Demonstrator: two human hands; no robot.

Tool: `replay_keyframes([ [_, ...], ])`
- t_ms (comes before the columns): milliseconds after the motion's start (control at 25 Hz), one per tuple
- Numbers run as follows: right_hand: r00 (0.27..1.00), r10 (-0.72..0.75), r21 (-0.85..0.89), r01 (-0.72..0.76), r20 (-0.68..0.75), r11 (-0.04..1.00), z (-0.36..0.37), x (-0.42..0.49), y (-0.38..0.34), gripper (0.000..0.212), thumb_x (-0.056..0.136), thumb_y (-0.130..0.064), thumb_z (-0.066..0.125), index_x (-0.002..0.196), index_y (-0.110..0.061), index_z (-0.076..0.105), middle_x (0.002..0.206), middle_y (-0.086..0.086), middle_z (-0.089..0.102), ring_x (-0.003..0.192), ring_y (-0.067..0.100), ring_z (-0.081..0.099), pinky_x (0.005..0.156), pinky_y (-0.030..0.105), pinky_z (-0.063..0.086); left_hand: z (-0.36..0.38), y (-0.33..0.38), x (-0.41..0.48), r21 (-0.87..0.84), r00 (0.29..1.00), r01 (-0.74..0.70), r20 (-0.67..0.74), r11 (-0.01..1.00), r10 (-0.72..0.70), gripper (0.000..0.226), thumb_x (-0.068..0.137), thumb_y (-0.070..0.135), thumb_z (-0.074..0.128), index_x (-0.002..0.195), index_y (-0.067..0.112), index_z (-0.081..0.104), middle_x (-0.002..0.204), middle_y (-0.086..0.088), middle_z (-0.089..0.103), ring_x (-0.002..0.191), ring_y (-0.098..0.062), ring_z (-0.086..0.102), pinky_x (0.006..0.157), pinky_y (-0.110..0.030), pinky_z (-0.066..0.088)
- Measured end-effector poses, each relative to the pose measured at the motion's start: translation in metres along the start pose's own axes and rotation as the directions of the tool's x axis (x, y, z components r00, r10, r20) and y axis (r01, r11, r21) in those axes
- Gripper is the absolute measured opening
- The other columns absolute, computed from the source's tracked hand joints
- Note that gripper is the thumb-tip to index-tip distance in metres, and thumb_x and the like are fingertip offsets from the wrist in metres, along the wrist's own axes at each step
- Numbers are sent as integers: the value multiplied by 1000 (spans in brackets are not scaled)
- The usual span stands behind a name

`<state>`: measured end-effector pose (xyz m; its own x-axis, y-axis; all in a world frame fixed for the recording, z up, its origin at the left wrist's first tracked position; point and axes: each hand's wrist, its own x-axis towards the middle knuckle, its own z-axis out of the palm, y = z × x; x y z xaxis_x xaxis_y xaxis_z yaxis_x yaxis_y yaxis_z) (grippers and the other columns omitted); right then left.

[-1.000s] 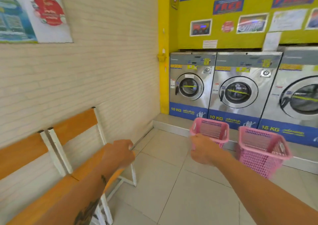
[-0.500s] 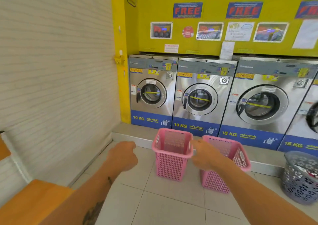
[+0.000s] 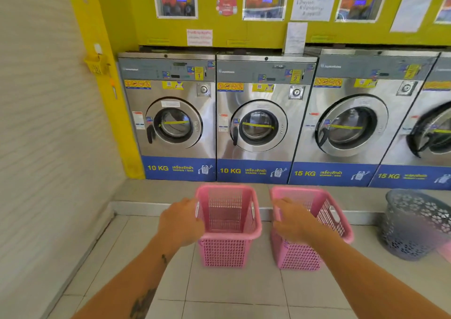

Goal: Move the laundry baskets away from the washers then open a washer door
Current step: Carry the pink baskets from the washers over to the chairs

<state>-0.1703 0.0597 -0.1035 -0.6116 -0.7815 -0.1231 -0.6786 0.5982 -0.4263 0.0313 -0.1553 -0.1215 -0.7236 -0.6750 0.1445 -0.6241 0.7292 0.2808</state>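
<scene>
Two empty pink laundry baskets stand side by side on the tiled floor in front of the washers. My left hand (image 3: 181, 221) reaches the left rim of the left pink basket (image 3: 224, 253), fingers loosely apart and touching it. On the near-left rim of the right pink basket (image 3: 300, 257) rests my right hand (image 3: 294, 221), its fingers spread. Behind them stand a 10 KG washer (image 3: 174, 123), a second 10 KG washer (image 3: 260, 126) and a 15 KG washer (image 3: 349, 126), all with round doors closed.
The washers stand on a raised grey step (image 3: 156, 192) just behind the baskets. A grey basket (image 3: 412, 223) sits on the floor at the right. A white wall (image 3: 48, 148) closes the left side. Open floor tiles lie below my arms.
The view swung right and moved closer to the washers. Both hands went forward from loose fists in the air to the rims of the pink baskets. The bench has left the view.
</scene>
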Motion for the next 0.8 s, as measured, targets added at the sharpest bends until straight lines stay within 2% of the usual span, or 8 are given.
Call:
replay_keyframes([
  [120,999,34,12,-34,16,999,10,72,32,55,78,-23,55,132,-20,48,136,7,49,119,29,51,98,38,40,41,3,63,34,999,-19,27,999,18,51,81,38,46,129,23,47,128,1,54,114,-22,54,92,-40,47],
  [280,993,61,0,-62,100,998,20,176,69,65,79,-22,53,142,-20,38,141,9,44,122,33,50,98,38,41,91,1,140,101,1000,9,22,995,-11,53,79,45,41,128,24,47,123,2,54,104,-24,55,83,-40,46],
  [400,986,78,-38,-73,149,997,27,244,86,67,81,-22,52,145,-20,34,144,8,41,125,33,47,100,41,42,120,-10,183,105,999,51,-4,993,-51,54,83,50,37,130,25,47,124,2,56,104,-21,55,84,-37,45],
  [600,967,82,-72,-67,239,995,67,331,108,61,80,-14,50,140,-23,39,137,6,49,116,29,53,95,42,45,180,-43,248,151,996,69,43,986,-76,56,83,50,38,131,23,47,127,-3,56,108,-26,54,87,-42,45],
  [800,923,203,-50,-198,328,979,150,418,147,53,80,-12,56,130,-26,47,135,7,52,122,29,52,102,48,45,282,-94,317,104,979,63,188,993,-82,61,82,53,43,134,23,44,138,-3,50,115,-30,51,91,-48,45],
])
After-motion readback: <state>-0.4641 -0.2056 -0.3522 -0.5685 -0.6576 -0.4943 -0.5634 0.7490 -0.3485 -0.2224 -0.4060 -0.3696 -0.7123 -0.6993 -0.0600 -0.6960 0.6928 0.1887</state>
